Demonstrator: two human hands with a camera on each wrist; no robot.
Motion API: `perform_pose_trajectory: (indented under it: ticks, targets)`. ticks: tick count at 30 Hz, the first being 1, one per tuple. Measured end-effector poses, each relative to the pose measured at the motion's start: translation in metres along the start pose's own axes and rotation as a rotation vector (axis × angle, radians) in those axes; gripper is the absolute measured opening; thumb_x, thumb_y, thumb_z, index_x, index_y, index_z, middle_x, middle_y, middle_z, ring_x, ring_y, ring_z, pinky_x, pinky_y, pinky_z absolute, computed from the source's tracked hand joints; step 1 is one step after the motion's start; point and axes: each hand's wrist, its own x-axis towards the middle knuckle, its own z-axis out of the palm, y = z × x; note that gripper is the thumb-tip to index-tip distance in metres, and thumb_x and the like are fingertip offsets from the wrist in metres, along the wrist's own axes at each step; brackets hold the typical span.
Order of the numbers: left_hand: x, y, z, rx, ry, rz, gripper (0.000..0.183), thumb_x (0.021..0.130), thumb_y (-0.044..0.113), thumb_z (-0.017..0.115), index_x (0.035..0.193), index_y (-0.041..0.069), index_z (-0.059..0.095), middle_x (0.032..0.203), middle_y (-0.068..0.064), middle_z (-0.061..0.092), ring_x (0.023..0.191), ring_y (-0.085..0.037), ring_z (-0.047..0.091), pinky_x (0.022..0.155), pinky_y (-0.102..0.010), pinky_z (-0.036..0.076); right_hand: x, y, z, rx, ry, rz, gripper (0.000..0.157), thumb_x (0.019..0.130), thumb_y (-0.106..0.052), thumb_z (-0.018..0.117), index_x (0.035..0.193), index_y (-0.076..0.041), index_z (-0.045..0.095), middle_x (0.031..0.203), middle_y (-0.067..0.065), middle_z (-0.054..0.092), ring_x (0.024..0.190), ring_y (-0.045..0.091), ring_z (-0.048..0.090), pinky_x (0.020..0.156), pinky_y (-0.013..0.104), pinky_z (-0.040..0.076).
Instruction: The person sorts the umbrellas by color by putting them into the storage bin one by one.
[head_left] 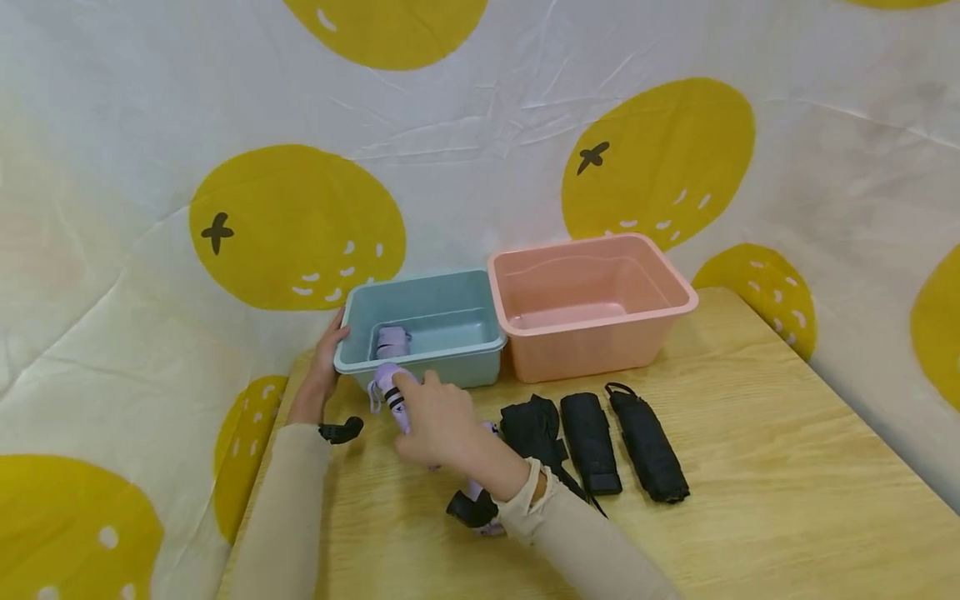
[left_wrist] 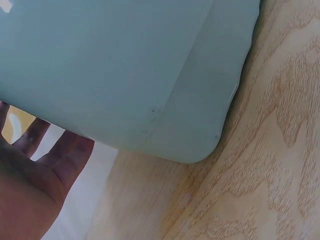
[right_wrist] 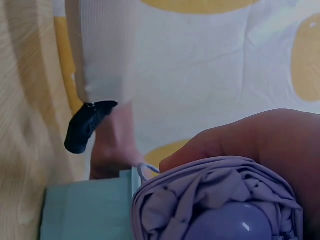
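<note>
My right hand (head_left: 442,417) grips a folded lilac umbrella (head_left: 390,387) with dark bands, its rounded end close to the front rim of the blue-green bin (head_left: 450,367). In the right wrist view, the gathered lilac fabric (right_wrist: 170,200) and smooth purple end fill the lower part, with a thumb along the top. My left hand (head_left: 324,362) holds the bin's left end at the rim; the left wrist view shows its fingers (left_wrist: 70,155) against the outer wall. Inside the bin lies another lilac folded umbrella (head_left: 393,342).
Three black folded umbrellas, a loosely bundled one (head_left: 531,429), a flat one (head_left: 590,442) and a looped one (head_left: 648,446), lie on the wooden table (head_left: 780,467). Lilac pieces (head_left: 491,528) show beneath my right forearm. A pink bin (head_left: 588,350) stands right of the blue-green one, before a patterned cloth.
</note>
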Motion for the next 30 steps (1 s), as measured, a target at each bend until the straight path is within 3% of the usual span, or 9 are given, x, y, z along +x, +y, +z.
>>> perform_pose_trajectory:
  ticks: [8, 15, 21, 30]
  targets:
    - [0.003, 0.006, 0.004, -0.011, -0.018, -0.002, 0.058, 0.106, 0.027, 0.034, 0.157, 0.029, 0.007, 0.162, 0.003, 0.002, 0.143, -0.023, 0.011, 0.114, -0.044, 0.017, 0.015, -0.003, -0.014, -0.019, 0.013, 0.029, 0.076, 0.074, -0.036, 0.073, 0.143, -0.021, 0.043, 0.106, 0.01, 0.057, 0.068, 0.022, 0.054, 0.05, 0.038, 0.044]
    - [-0.011, 0.022, 0.006, 0.002, -0.017, -0.005, 0.059, 0.105, 0.02, 0.031, 0.157, 0.02, 0.005, 0.163, -0.002, 0.0, 0.145, -0.025, 0.005, 0.115, -0.044, 0.011, 0.029, -0.01, -0.022, -0.005, 0.013, 0.028, 0.071, 0.076, -0.036, 0.072, 0.14, -0.022, 0.046, 0.105, 0.008, 0.056, 0.072, 0.022, 0.054, 0.054, 0.038, 0.045]
    - [-0.015, 0.023, 0.005, -0.015, -0.028, -0.005, 0.059, 0.105, 0.02, 0.033, 0.157, 0.02, 0.005, 0.163, 0.0, -0.001, 0.145, -0.023, 0.004, 0.115, -0.043, 0.011, 0.044, -0.012, -0.027, -0.019, 0.016, 0.021, 0.062, 0.078, -0.039, 0.072, 0.133, -0.019, 0.05, 0.1, 0.005, 0.056, 0.073, 0.021, 0.053, 0.054, 0.037, 0.045]
    - [-0.015, 0.021, 0.003, -0.022, -0.047, 0.007, 0.059, 0.105, 0.018, 0.032, 0.157, 0.02, 0.004, 0.162, -0.001, -0.001, 0.145, -0.025, 0.005, 0.114, -0.044, 0.012, 0.066, -0.009, -0.028, -0.024, -0.023, 0.08, 0.077, 0.079, -0.042, 0.07, 0.147, -0.022, 0.039, 0.116, 0.012, 0.056, 0.07, 0.025, 0.056, 0.055, 0.039, 0.048]
